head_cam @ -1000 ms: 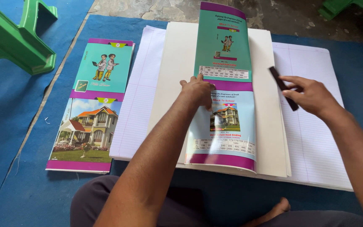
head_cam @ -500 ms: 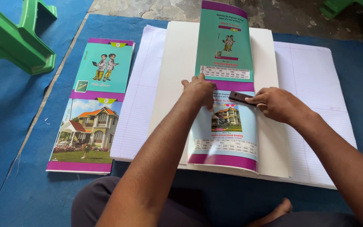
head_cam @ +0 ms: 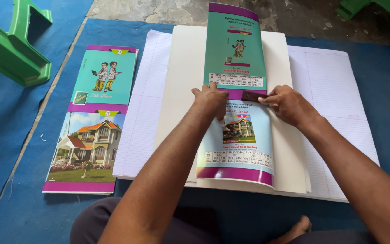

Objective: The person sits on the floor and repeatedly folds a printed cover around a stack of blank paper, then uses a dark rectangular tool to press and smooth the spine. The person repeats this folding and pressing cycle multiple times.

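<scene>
While both hands work at the fold, things lie so:
Mat (head_cam: 19,135): blue, under everything.
Lined sheets (head_cam: 335,90): spread flat beneath white card (head_cam: 186,81).
Printed cover (head_cam: 238,104): lies centred on the card.
Left hand (head_cam: 211,100): flat, pinning the cover steady.
Right hand (head_cam: 287,103): pinches a small dark tool (head_cam: 251,96), pressing the crease.

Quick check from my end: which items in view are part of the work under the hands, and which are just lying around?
In hand:
- left hand pressing the printed cover sheet
- right hand holding a small dark tool on that cover
- white paper stack beneath
- ruled sheets under the stack

Lying about:
- second printed cover on the blue mat
- green plastic stool
</scene>
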